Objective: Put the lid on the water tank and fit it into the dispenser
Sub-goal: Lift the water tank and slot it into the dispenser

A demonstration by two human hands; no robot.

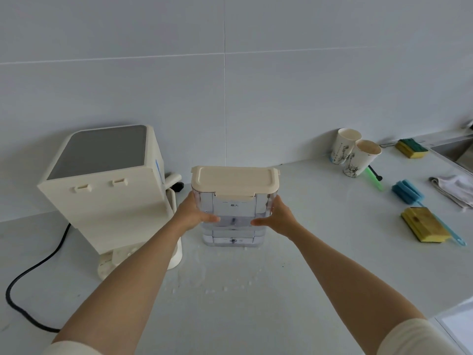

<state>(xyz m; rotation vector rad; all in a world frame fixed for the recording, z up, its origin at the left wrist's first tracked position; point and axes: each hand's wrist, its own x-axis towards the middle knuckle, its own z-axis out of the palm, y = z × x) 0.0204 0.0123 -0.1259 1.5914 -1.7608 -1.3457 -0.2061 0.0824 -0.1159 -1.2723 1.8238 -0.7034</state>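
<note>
A clear water tank [234, 211] stands upright on the grey counter [256, 290], near its middle. A cream lid [234, 180] sits flat on the tank's top. My left hand [195, 211] grips the tank's left side, thumb across the front. On the right side my right hand [277, 217] grips it the same way. The cream dispenser [107, 185] with a grey top stands to the left of the tank, its back with two slots turned towards me. Tank and dispenser are apart.
A black power cord [33, 272] runs from the dispenser over the left counter. Water drops [212, 285] lie in front of the tank. At the right are two paper cups [355, 155], sponges [423, 226], a blue brush [407, 192], a cloth [453, 188] and a sink edge [455, 147].
</note>
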